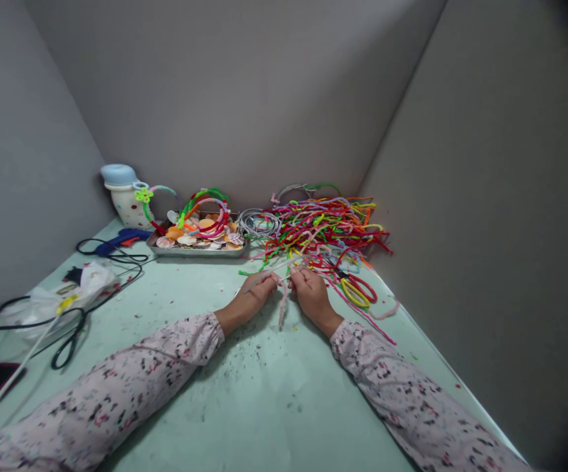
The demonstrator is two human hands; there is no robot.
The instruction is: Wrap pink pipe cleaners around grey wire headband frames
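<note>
My left hand (pixel 257 290) and my right hand (pixel 312 293) rest side by side on the pale green table (pixel 244 393), both with fingers curled. Between them they pinch a pale pink pipe cleaner (pixel 282 303) whose ends hang down toward me. Just beyond the fingers lies a big tangled heap of colourful pipe cleaners (pixel 325 229). Red and yellow loops (pixel 357 290) lie right of my right hand.
A metal tray (pixel 198 248) of seashells and bent pipe cleaners stands at the back. A white pot with a blue lid (pixel 125 193), a blue glue gun (pixel 116 241), black cables, a plastic bag (pixel 67 292) and black scissors (pixel 70 341) occupy the left. Grey walls enclose the table.
</note>
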